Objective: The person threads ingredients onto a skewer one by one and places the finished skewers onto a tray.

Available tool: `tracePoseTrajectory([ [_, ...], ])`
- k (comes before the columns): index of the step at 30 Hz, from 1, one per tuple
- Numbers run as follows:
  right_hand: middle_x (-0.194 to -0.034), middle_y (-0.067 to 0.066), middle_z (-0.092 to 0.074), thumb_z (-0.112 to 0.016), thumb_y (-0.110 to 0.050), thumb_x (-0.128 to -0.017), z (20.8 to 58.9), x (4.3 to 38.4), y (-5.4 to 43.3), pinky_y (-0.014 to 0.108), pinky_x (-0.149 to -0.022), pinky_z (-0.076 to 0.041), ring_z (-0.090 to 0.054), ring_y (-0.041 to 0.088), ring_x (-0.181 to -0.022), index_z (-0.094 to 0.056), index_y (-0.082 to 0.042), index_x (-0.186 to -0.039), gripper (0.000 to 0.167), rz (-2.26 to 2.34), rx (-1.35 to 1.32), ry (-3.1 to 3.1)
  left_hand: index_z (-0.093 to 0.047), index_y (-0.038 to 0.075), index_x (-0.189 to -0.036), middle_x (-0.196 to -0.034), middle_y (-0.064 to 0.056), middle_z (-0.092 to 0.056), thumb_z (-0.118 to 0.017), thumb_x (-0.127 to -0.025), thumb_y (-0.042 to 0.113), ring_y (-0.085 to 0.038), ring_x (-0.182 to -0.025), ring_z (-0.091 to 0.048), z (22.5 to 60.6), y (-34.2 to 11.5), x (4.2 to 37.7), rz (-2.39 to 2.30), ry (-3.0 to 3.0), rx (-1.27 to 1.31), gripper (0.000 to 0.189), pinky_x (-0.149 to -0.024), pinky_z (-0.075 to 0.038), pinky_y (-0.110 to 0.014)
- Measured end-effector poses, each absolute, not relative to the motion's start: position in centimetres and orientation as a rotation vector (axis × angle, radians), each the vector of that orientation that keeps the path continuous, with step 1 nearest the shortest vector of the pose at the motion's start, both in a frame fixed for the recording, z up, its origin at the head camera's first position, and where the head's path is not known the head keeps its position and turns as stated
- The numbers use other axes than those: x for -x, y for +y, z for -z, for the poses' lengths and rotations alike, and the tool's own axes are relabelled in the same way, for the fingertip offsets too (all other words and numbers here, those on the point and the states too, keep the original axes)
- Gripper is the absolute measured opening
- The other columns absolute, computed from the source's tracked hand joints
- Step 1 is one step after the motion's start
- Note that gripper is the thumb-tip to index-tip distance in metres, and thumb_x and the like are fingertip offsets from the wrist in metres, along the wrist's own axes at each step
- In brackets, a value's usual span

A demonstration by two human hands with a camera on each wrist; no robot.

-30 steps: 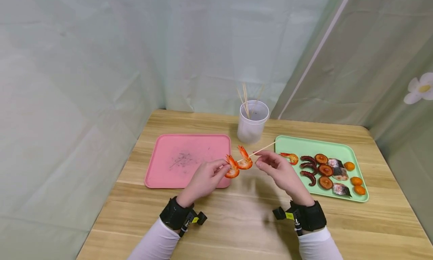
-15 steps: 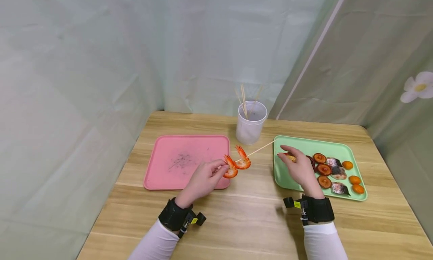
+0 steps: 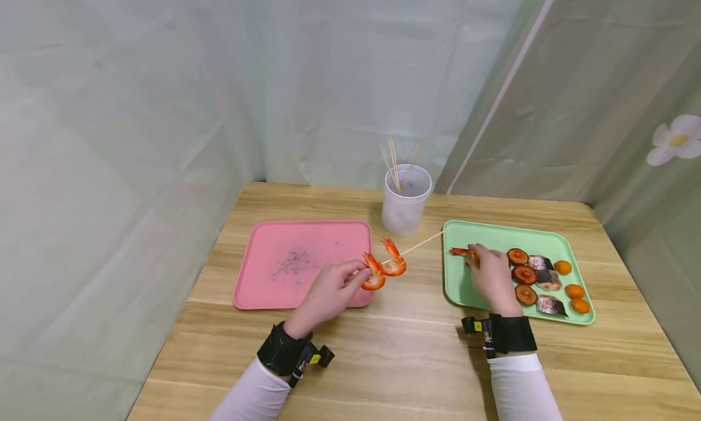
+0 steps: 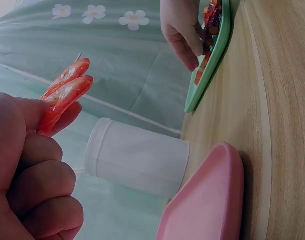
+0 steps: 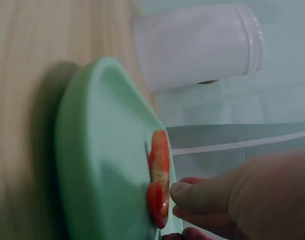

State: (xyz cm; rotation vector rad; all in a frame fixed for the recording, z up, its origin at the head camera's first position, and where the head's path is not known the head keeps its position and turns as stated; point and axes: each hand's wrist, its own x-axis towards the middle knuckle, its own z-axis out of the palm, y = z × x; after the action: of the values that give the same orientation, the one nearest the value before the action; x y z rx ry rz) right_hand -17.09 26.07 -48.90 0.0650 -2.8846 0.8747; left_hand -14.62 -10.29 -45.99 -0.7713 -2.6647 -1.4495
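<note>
My left hand (image 3: 328, 290) pinches a shrimp (image 3: 374, 274) between thumb and index finger. That shrimp and a second one (image 3: 393, 261) are threaded on a thin wooden skewer (image 3: 424, 241), whose bare end points up to the right. The other left fingers are curled in the left wrist view. Over the green tray (image 3: 459, 294), my right hand (image 3: 491, 276) has thumb and fingers closed on the edge of a third shrimp (image 5: 160, 175), which lies close on the tray surface. My right hand covers part of this shrimp and the octopus tentacles in the head view.
Mushroom slices (image 3: 524, 275), fish pieces (image 3: 549, 279) and small orange balls (image 3: 575, 291) lie on the green tray's right half. A white bucket (image 3: 403, 214) with several skewers (image 3: 393, 165) stands at the back. The pink tray (image 3: 263, 296) sits left on the wooden table (image 3: 383, 372).
My right hand has left the skewer and moved right to the green tray, its fingers closing at the shrimp there. My left hand has stayed nearly still with the skewer.
</note>
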Motion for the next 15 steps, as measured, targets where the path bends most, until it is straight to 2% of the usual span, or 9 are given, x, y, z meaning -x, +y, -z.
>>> tracePoseTrajectory([
  [4,-0.122,0.033,-0.070,-0.066,0.000,-0.104,49.38,17.09,25.87,0.064,-0.109,-0.032,-0.057,0.057,-0.115,-0.067,0.009,-0.133,0.031,-0.810,-0.044,-2.835,-0.072,0.021,-0.102,-0.070,0.013,-0.049,-0.060,-0.112,0.029,-0.002,-0.057,-0.034,45.93,-10.28,14.62,1.446,-2.667,0.775,0.018,-0.055,-0.033,-0.025],
  [8,-0.118,0.032,-0.071,-0.072,-0.003,-0.101,49.69,17.16,25.73,0.060,-0.104,-0.034,-0.063,0.052,-0.107,-0.072,0.007,-0.126,0.026,-0.742,-0.043,-2.780,-0.072,0.021,-0.102,-0.071,0.013,-0.051,-0.061,-0.112,0.026,-0.002,-0.058,-0.035,45.84,-10.26,14.61,1.445,-2.666,0.775,0.017,-0.056,-0.033,-0.025],
  [15,-0.117,0.035,-0.066,-0.079,-0.007,-0.097,49.75,17.18,25.81,0.062,-0.098,-0.032,-0.056,0.052,-0.111,-0.069,0.009,-0.128,0.036,-0.717,-0.001,-2.804,-0.070,0.022,-0.097,-0.070,0.014,-0.048,-0.061,-0.112,0.026,-0.002,-0.059,-0.035,45.74,-10.28,14.54,1.437,-2.668,0.773,0.018,-0.057,-0.032,-0.025],
])
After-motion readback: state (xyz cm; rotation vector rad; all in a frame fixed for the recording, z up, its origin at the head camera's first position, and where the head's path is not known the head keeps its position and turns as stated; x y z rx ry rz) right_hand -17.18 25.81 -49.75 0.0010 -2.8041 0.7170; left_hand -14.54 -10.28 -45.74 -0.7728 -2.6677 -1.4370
